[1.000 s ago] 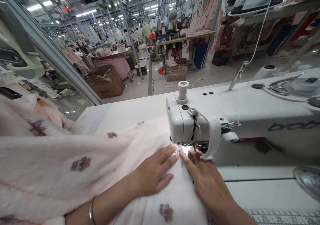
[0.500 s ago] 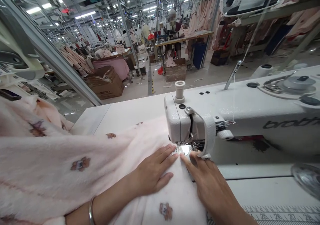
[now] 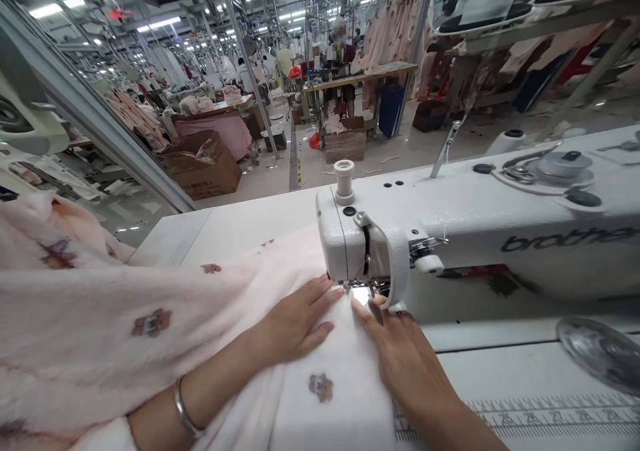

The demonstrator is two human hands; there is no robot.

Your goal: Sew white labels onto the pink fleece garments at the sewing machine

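Observation:
Pale pink plush fabric (image 3: 190,304) with small bear prints spreads over the left and middle of a white sewing machine table. My left hand (image 3: 295,321) lies on it, fingers stretched toward the needle area, a silver bangle at the wrist. My right hand (image 3: 407,354) rests at the fabric's right edge beside the lit needle plate (image 3: 362,295), its fingers spread and its fingertips partly hidden by the machine's guard. The white sewing machine (image 3: 450,207) stands just beyond both hands. The needle itself cannot be made out.
A printed ruler (image 3: 555,417) runs along the table's front right. A clear round disc (image 3: 597,354) stands at the right. Beyond the table are a cardboard box (image 3: 205,167), a metal post, hanging pink garments and a seated person.
The machine, fabric and table appear shifted slightly left in view. Both hands stay at the needle area, and the fabric's front bear print sits a little higher and closer to it.

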